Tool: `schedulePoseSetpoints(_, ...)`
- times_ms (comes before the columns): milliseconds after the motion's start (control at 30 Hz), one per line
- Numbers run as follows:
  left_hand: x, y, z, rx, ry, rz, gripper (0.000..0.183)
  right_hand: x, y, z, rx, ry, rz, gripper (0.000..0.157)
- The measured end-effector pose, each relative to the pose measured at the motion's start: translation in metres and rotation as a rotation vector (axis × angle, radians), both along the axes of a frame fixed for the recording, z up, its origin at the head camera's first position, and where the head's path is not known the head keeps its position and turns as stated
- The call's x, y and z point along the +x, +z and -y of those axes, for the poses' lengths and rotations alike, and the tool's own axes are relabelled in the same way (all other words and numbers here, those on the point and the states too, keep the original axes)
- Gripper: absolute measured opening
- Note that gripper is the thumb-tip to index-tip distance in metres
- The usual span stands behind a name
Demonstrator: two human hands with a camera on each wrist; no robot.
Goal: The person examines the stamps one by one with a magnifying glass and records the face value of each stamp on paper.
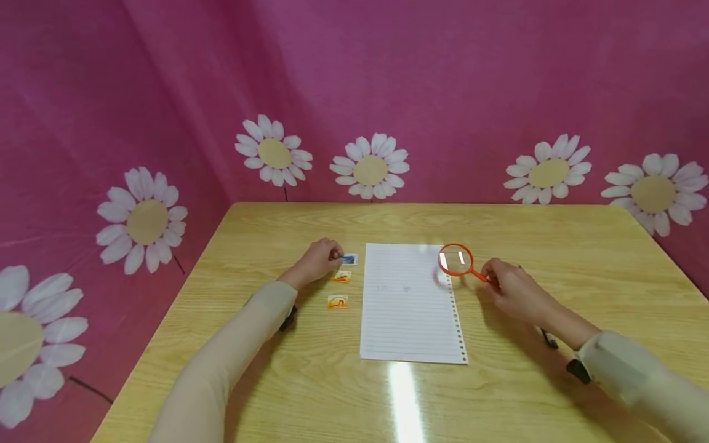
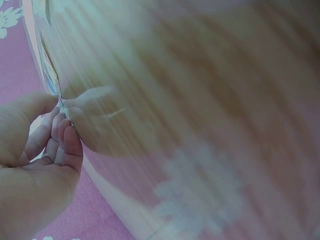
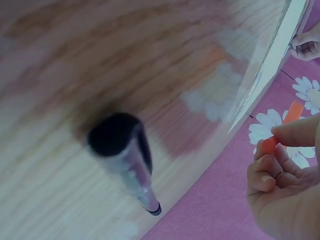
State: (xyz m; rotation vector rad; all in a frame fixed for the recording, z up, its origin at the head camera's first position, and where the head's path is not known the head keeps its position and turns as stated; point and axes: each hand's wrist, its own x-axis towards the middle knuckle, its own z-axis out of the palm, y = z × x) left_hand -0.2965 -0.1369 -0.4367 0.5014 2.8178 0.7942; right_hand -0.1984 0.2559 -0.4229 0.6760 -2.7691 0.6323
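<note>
My left hand point(image 1: 318, 261) is at the left edge of a small blue stamp-like picture point(image 1: 349, 259), pinching it between thumb and fingers down at the tabletop. Two orange-yellow stamp-like pictures point(image 1: 341, 277) lie in a column nearer to me. With thumb and fingers my right hand point(image 1: 512, 286) grips the handle of a magnifying glass point(image 1: 472, 267); the orange handle point(image 3: 293, 113) also shows in the right wrist view. Its round lens is held over the top right edge of a lined sheet of paper point(image 1: 407, 326), which bears faint handwritten figures.
A pen point(image 3: 132, 175) with a black end lies on the table point(image 1: 310, 381), below my right wrist. Pink cloth point(image 1: 443, 74) printed with white daisies hangs behind the table and along its left side. A bright reflection crosses the wood at the front.
</note>
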Motion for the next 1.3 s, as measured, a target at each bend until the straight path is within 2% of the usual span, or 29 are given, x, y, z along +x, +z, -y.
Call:
schedulePoseSetpoints(300,0.000,0.000,-0.001,0.001,0.010,0.015,0.013,-0.002,0.000,0.007,0.013,0.051,-0.079,0.022)
schedulePoseSetpoints(600,0.000,0.000,0.000,-0.001,0.011,0.018,0.012,-0.008,0.002,0.016,0.034,0.052,0.012,0.022)
schedulePoseSetpoints(900,0.001,-0.001,0.000,0.001,0.003,-0.002,0.011,-0.013,0.002,0.023,0.047,0.093,0.015,0.024)
schedulePoseSetpoints(1300,-0.001,-0.001,0.000,0.009,0.009,0.003,0.011,-0.021,0.003,0.035,0.063,0.120,0.042,0.019)
